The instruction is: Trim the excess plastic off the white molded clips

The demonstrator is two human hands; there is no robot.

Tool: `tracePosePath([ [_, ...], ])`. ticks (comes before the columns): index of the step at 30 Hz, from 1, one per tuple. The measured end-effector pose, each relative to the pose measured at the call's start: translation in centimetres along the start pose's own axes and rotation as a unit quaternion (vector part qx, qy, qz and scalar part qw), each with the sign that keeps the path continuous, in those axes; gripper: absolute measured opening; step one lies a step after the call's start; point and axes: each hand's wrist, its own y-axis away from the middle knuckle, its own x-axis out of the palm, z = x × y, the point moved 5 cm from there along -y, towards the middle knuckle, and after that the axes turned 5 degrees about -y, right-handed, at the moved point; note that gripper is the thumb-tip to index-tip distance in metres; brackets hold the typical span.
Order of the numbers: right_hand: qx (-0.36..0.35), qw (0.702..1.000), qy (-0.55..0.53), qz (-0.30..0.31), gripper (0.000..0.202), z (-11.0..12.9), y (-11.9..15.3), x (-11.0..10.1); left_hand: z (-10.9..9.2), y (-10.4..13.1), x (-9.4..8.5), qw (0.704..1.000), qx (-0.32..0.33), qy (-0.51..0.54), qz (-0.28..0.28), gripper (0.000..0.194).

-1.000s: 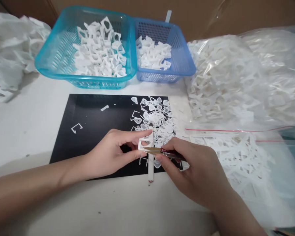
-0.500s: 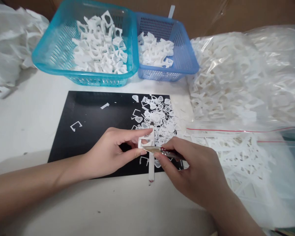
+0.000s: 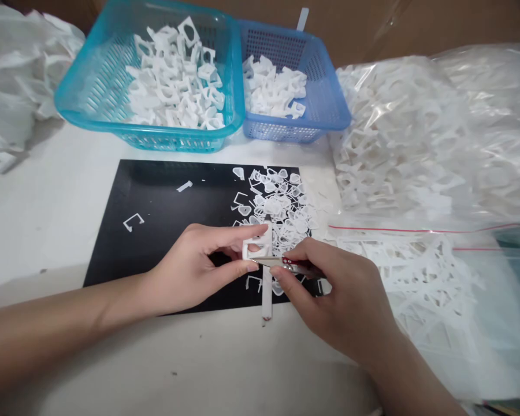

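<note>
Between thumb and forefinger, my left hand (image 3: pixel 208 257) pinches a small white plastic part (image 3: pixel 252 248) with an opening in it. My right hand (image 3: pixel 342 289) grips a knife (image 3: pixel 271 262) with a metal blade and some red near its handle. The blade lies along the near edge of the part, close to my left thumb. Under the part, a flat white stick (image 3: pixel 266 297) with a dark tip at its far end lies across a black mat (image 3: pixel 164 231). White plastic scraps (image 3: pixel 286 202), loops and thin strips, are heaped on the mat's right side.
A teal basket (image 3: pixel 156 134) and a blue basket (image 3: pixel 294 126), both holding white parts, stand at the back. Clear bags (image 3: pixel 407 138) of white parts fill the right, with flat white lattice pieces (image 3: pixel 433 289) before them. Another white-filled bag (image 3: pixel 21 75) sits back left.
The blade has shifted slightly along the part's near edge, and the part has tilted a little so its opening shows more. The rest looks the same.
</note>
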Motion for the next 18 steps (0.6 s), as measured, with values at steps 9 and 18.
tracePosePath([
  [9, 0.006, 1.0, 0.004, -0.001, 0.02, -0.13, 0.04, 0.0, -0.13, -0.23, -0.07, 1.0, 0.002, -0.011, -0.001, 0.044],
  [18, 0.016, 1.0, 0.017, 0.0, 0.021, -0.05, 0.07, 0.2, -0.66, -0.16, -0.21, 0.998, 0.045, -0.035, -0.019, 0.046],
])
